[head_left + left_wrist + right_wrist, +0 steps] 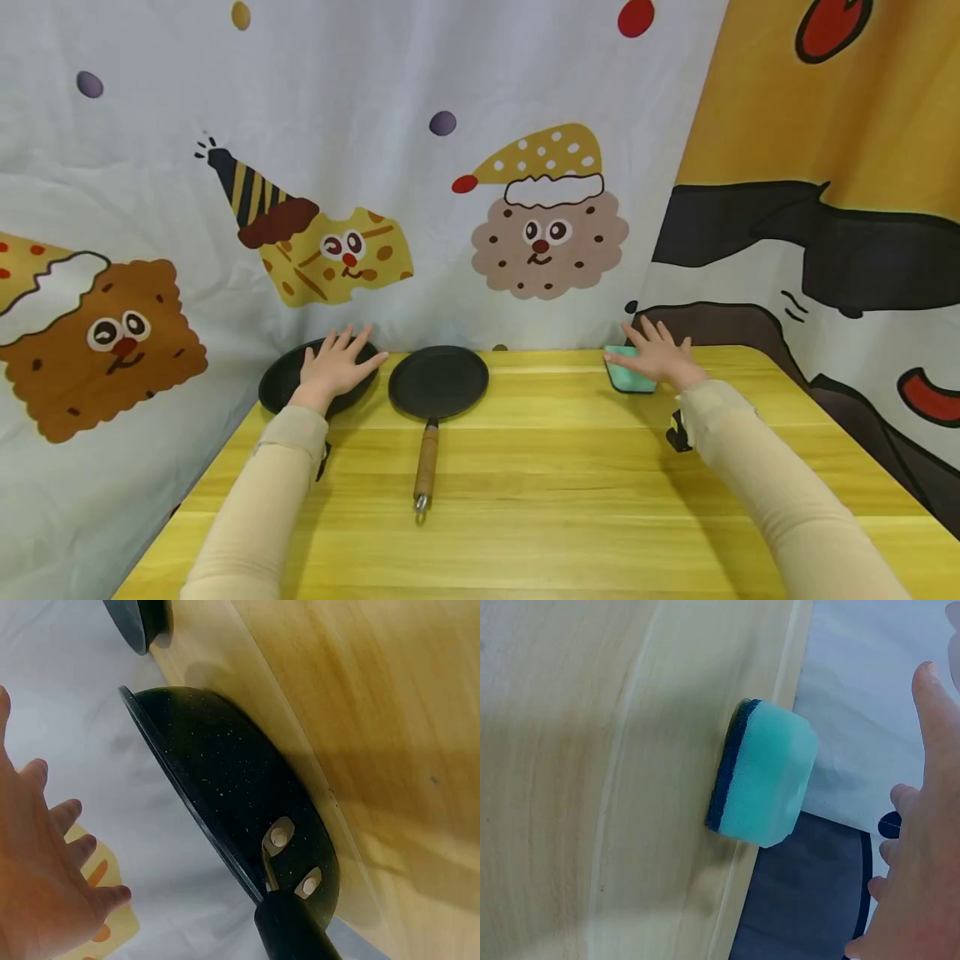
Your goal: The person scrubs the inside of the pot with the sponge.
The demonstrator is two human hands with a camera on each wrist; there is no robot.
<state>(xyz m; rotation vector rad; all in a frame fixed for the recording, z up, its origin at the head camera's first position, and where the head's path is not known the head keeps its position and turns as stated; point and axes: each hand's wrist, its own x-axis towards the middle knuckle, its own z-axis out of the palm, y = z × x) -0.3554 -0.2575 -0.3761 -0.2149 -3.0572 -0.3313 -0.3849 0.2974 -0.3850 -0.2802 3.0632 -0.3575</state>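
Note:
My left hand (335, 367), fingers spread, hovers over a deep black frying pan (281, 379) at the table's back left. In the left wrist view that pan (225, 772) shows a speckled outer wall, two rivets and a dark handle (294, 930); the hand (45, 870) is apart from its rim. My right hand (660, 357), also spread, is above a sponge (630, 381) at the back right. Seen from the right wrist, the sponge (769, 772) is mint green with a dark scouring layer underneath, and the hand (915, 855) does not touch it. Neither hand holds anything.
Between the hands lies a flat black pan (438, 382), its wooden handle (426, 462) pointing toward me. All of these rest on a yellowish wooden table (540, 500). A cartoon-printed curtain (435, 50) hangs right behind the table's back edge.

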